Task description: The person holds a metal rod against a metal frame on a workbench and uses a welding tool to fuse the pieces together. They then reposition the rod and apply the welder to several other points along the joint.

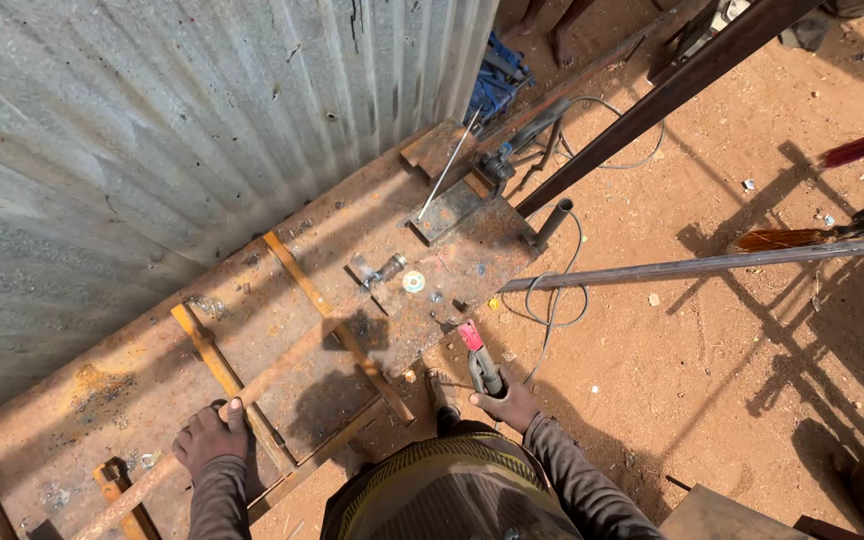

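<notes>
My left hand [210, 438] rests flat on a rusty flat-bar frame [282, 368] that lies on a rusty steel worktable [152, 375]; its fingers spread over one crossbar. My right hand [508, 402] grips the grey handle of a welding electrode holder [479, 358] with a red tip, held just off the table's near edge and pointing toward the frame. A cable [552, 310] runs from the holder across the dirt.
A corrugated metal sheet wall [152, 120] stands behind the table. A grinding disc [413, 282], a welding rod [449, 163] and small metal parts lie on the table. Long steel tubes [712, 266] cross the red dirt ground on the right. Someone's feet [552, 25] show at the top.
</notes>
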